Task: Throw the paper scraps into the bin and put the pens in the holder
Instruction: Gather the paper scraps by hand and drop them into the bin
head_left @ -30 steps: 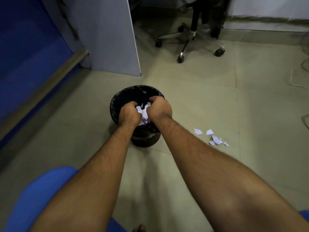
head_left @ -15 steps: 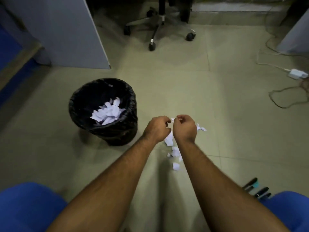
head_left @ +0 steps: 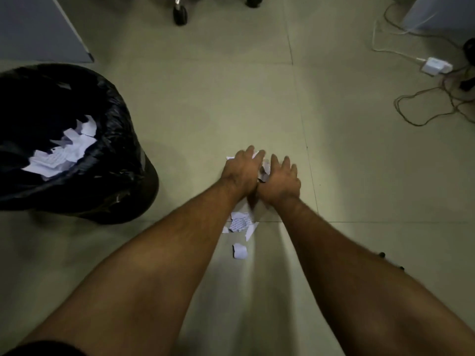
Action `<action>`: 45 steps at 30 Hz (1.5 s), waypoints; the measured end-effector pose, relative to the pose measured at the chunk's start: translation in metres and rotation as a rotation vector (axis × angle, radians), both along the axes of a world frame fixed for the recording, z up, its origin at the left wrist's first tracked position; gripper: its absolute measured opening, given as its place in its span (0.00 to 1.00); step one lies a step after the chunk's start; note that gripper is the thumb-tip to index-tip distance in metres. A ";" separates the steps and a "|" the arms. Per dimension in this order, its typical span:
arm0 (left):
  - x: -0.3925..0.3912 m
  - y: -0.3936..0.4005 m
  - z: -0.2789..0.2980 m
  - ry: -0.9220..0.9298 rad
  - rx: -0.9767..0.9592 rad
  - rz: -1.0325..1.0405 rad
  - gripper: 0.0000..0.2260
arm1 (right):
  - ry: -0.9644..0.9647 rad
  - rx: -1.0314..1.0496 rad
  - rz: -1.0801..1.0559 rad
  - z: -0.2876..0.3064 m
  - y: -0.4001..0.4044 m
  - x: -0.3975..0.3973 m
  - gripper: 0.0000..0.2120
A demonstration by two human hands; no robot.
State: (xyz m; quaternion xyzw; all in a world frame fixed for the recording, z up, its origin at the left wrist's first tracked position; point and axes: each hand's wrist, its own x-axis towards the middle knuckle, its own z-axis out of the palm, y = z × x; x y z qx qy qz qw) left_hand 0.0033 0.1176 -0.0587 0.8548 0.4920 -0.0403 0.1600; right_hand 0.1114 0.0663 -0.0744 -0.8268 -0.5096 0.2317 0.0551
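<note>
A black-lined bin (head_left: 123, 160) stands at the left with white paper scraps (head_left: 64, 152) inside. On the floor, my left hand (head_left: 243, 170) and my right hand (head_left: 281, 179) lie side by side, palms down, fingers spread over a small pile of scraps (head_left: 264, 170) that shows between them. More scraps (head_left: 240, 222) lie on the floor just below my wrists, and one curled piece (head_left: 239, 251) lies nearer to me. Two dark pen tips (head_left: 382, 254) peek out behind my right forearm; the rest of the pens is hidden.
A grey partition panel (head_left: 38, 29) stands behind the bin. Chair castors (head_left: 180, 13) sit at the top. A white power adapter (head_left: 435, 65) and loose cables (head_left: 424, 104) lie at the upper right.
Both hands left the bin, moved right to the scraps on the floor, and went from pinched fingers to flat, spread hands over the pile. The view dropped closer to the floor.
</note>
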 end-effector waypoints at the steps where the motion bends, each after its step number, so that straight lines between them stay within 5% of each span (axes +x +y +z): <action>1: 0.002 0.006 -0.003 0.061 -0.026 -0.078 0.38 | 0.030 -0.049 0.042 -0.004 0.004 0.004 0.44; 5: -0.012 0.018 -0.013 0.240 -0.083 -0.209 0.40 | -0.022 -0.118 0.218 -0.014 -0.004 0.009 0.46; 13: -0.071 -0.041 -0.025 0.150 -0.129 0.005 0.31 | 0.053 -0.015 0.303 -0.013 -0.076 -0.021 0.34; 21: -0.078 -0.101 -0.022 0.331 -0.395 -0.066 0.54 | 0.072 -0.273 0.491 -0.013 -0.112 -0.038 0.58; 24: -0.080 -0.114 -0.018 0.362 -0.318 -0.058 0.48 | 0.014 -0.269 0.488 -0.005 -0.128 -0.052 0.47; 27: -0.083 -0.120 -0.024 0.296 -0.202 -0.097 0.29 | 0.030 -0.131 0.446 -0.002 -0.137 -0.055 0.25; 29: -0.082 -0.125 -0.022 0.220 -0.139 -0.032 0.17 | -0.011 -0.049 0.443 -0.001 -0.139 -0.053 0.18; 35: -0.071 -0.138 -0.017 0.143 -0.137 0.001 0.17 | 0.042 0.001 0.419 -0.004 -0.140 -0.056 0.12; 40: -0.067 -0.143 -0.021 -0.004 -0.202 0.259 0.09 | 0.104 0.033 0.326 -0.014 -0.135 -0.064 0.09; 45: -0.073 -0.144 -0.008 -0.323 -0.236 0.602 0.10 | 0.443 0.182 -0.037 -0.014 -0.137 -0.060 0.08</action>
